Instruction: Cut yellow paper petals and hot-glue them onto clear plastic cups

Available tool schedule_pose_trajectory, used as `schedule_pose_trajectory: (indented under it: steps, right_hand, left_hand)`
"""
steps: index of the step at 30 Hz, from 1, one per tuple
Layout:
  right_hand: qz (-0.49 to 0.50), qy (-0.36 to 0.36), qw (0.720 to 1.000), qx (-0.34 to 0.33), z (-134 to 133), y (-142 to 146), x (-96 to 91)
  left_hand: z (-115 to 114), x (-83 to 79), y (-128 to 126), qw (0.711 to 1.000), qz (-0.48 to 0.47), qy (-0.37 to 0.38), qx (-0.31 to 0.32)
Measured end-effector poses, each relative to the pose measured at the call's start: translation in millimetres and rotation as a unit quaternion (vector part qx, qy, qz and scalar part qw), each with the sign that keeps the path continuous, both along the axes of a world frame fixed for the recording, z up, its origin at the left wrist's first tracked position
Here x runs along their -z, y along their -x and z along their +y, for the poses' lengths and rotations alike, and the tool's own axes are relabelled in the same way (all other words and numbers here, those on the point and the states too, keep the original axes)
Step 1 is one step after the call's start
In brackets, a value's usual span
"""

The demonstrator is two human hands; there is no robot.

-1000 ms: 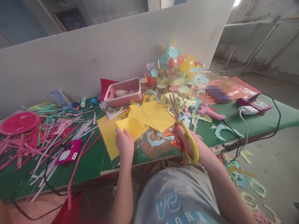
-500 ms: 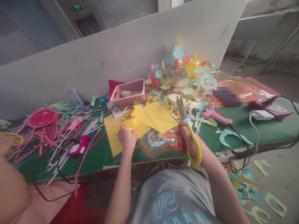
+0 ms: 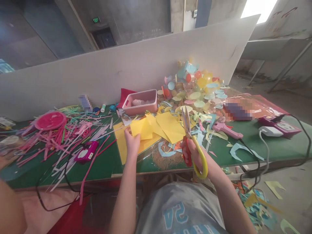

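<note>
My left hand [image 3: 132,141] pinches the edge of a folded yellow paper sheet [image 3: 142,128] over the green table [image 3: 102,172]. My right hand [image 3: 192,152] grips the yellow-and-red-handled scissors [image 3: 192,146], their blades pointing up and away. The blades touch no paper that I can make out. More yellow paper [image 3: 170,126] lies just beyond the blades, and a larger yellow card [image 3: 122,146] lies beneath my left hand. Cut blue paper scraps [image 3: 165,154] lie on a clear plastic sheet below my right hand.
A heap of pastel paper circles [image 3: 192,87] and a pink tray [image 3: 140,107] stand against a white partition [image 3: 122,71]. Pink plastic strips [image 3: 60,136] cover the left. Black cables, a pink-handled tool [image 3: 226,130] and a white adapter [image 3: 266,131] lie right. Another person's blurred limb [image 3: 9,211] shows lower left.
The view has tilted upward, so the table sits lower in the frame. My left hand has shifted the yellow sheet slightly. The scissors stay in my right hand.
</note>
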State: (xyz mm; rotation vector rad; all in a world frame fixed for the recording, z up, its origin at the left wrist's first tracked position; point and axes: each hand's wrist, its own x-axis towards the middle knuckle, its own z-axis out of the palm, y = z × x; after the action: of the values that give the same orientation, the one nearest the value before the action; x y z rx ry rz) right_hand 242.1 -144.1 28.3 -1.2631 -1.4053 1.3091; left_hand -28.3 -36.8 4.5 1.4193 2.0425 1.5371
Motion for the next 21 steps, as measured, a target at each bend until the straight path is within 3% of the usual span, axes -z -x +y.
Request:
schedule_pose_trajectory:
  steps: [6,10,16,21]
  right_hand:
    - [-0.008,0.013,1.0,-0.001,-5.4,8.0,-7.0]
    - [-0.015,0.012,1.0,-0.008,-8.8,11.3,-15.3]
    - [-0.046,0.018,0.999,-0.009,-7.3,10.1,-16.1]
    - [-0.033,0.025,0.999,0.002,-4.1,8.2,-10.0]
  left_hand:
    - [-3.9,-40.2,60.1,0.994,0.061,-0.015,-0.094]
    - [12.5,-59.3,83.2,0.984,0.133,0.014,-0.117]
    - [47.0,-61.0,88.7,0.97,0.202,0.083,-0.108]
    - [55.7,-52.2,96.8,0.961,0.225,0.142,-0.072]
